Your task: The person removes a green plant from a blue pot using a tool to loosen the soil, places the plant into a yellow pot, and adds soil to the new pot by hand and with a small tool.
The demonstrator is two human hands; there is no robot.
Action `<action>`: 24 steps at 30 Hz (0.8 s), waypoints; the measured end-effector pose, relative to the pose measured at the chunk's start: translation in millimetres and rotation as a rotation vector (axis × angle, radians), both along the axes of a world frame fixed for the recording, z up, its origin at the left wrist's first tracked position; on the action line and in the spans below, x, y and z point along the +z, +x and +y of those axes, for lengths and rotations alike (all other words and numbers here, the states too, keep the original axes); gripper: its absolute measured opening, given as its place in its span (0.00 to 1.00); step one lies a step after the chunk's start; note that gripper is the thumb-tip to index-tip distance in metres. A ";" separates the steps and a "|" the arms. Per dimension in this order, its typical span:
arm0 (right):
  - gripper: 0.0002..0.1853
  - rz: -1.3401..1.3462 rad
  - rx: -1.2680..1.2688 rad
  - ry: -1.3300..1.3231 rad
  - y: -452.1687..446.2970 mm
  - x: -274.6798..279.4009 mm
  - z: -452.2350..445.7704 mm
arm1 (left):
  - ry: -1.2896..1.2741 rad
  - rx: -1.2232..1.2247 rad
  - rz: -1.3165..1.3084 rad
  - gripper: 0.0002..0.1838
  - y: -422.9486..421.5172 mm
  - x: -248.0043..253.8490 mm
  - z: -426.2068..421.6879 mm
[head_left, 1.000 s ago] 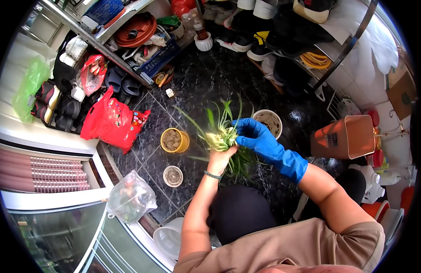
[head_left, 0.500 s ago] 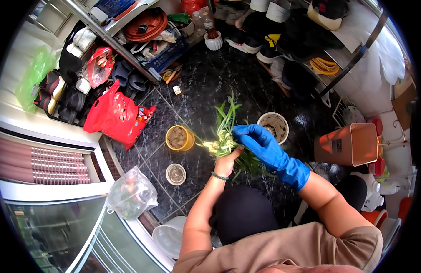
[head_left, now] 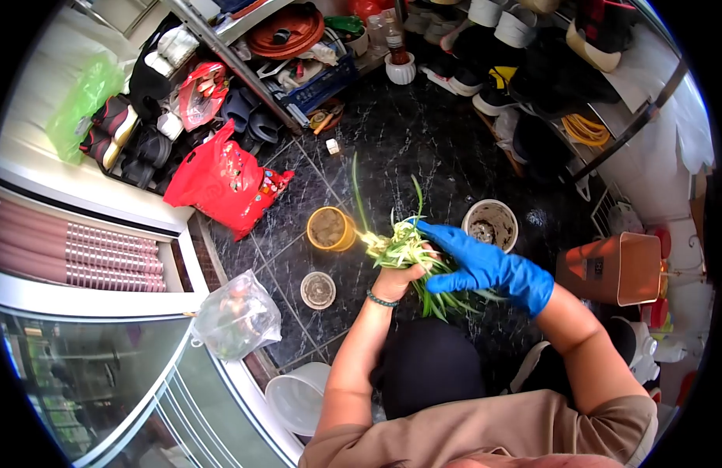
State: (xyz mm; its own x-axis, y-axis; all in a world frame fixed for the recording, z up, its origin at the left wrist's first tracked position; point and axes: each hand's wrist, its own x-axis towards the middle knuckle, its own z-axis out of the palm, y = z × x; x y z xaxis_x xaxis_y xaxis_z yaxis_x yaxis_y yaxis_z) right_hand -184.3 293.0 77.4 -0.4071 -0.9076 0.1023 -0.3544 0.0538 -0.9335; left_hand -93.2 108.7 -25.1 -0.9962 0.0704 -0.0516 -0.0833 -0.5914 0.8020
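My bare left hand (head_left: 401, 282), with a beaded bracelet at the wrist, is closed around a bunch of leafy green plants (head_left: 400, 248). Their pale base ends point left and long leaves trail to the right beneath my other hand. Wearing a blue rubber glove, my right hand (head_left: 478, 265) rests against the right side of the bunch, fingers stretched and thumb apart. Left of the bunch stands a yellow pot (head_left: 329, 228) filled with soil. A small white pot (head_left: 318, 290) sits below it, and a larger white pot (head_left: 490, 226) with soil-smeared walls is beyond the glove.
Dark marbled tiles (head_left: 361, 140) cover the floor. A red plastic bag (head_left: 228, 183) and a clear plastic bag (head_left: 237, 316) are at the left. An orange bin (head_left: 610, 269) stands at the right. Shoe racks and shelves line the back and sides.
The gloved hand has gone from fingers drawn together at the leaves to spread fingers beside the bunch. Leaves that stood upright now trail rightward. The whole view has shifted slightly.
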 end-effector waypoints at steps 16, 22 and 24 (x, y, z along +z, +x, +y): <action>0.48 -0.679 -0.203 -0.036 9.9 -62.4 -1.6 | -0.265 -0.215 -0.086 0.28 -20.6 -34.5 18.6; 0.30 -0.695 -0.459 -0.195 23.5 -63.8 -3.0 | -0.149 -0.245 -0.301 0.24 -18.2 -23.1 30.9; 0.21 -0.717 -0.548 -0.219 19.1 -50.1 -4.8 | -0.211 -0.325 -0.358 0.24 -13.6 -0.7 34.8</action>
